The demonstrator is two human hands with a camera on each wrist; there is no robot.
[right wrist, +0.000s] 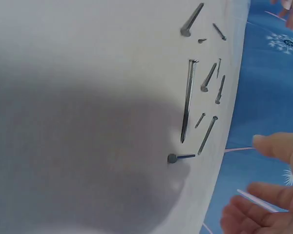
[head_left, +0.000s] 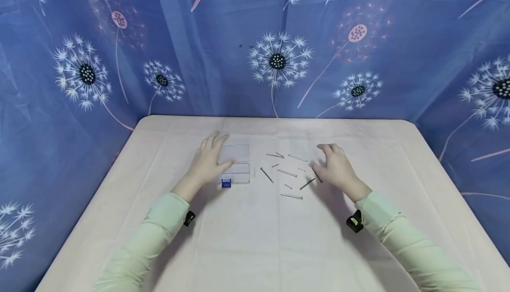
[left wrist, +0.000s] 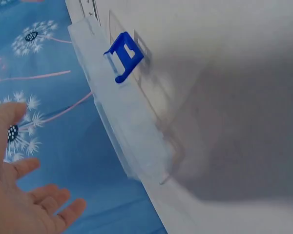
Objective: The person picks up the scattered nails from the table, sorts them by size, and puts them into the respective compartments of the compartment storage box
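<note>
A clear plastic box [head_left: 241,153] with a blue latch [head_left: 226,183] lies on the table, left of the middle. My left hand [head_left: 205,161] hovers at its left side, fingers spread and nothing in them, overlapping part of it in the head view. In the left wrist view the box's blue latch [left wrist: 126,56] sticks up, away from the fingers. Loose nails of several sizes are scattered to the right, among them a long nail [head_left: 291,196] at the front and a slanted nail [head_left: 267,175]. My right hand [head_left: 336,165] is held over their right edge, fingers apart, holding nothing.
A pale cloth [head_left: 239,247] covers the table. Behind it and along both sides hangs a blue curtain [head_left: 223,61] printed with dandelions. Black straps with small devices show at both wrists, below the green sleeves [head_left: 167,216].
</note>
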